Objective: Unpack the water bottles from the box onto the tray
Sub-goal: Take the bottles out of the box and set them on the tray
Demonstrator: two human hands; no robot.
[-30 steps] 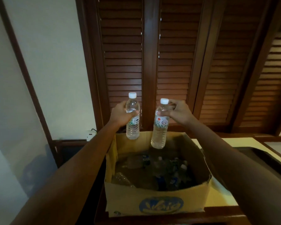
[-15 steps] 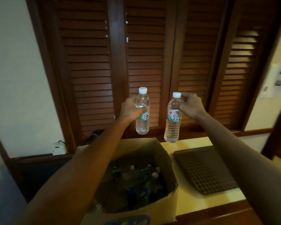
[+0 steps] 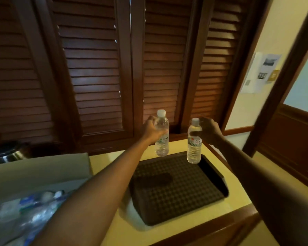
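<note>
Two water bottles, both upright and held above the far end of the dark tray [image 3: 176, 189] on the surface [image 3: 228, 206]: left hand [image 3: 150, 130] gripped left bottle [image 3: 161, 137], right hand [image 3: 209, 129] gripped right bottle [image 3: 194, 144]; box [image 3: 43, 167] of remaining bottles [image 3: 30, 208] lay below the left forearm.

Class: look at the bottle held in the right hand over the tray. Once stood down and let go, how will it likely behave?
The bottle looks full, so probably heavy for its size. It is tall and narrow, so it may tip on the tray, whose surface is textured.
</note>
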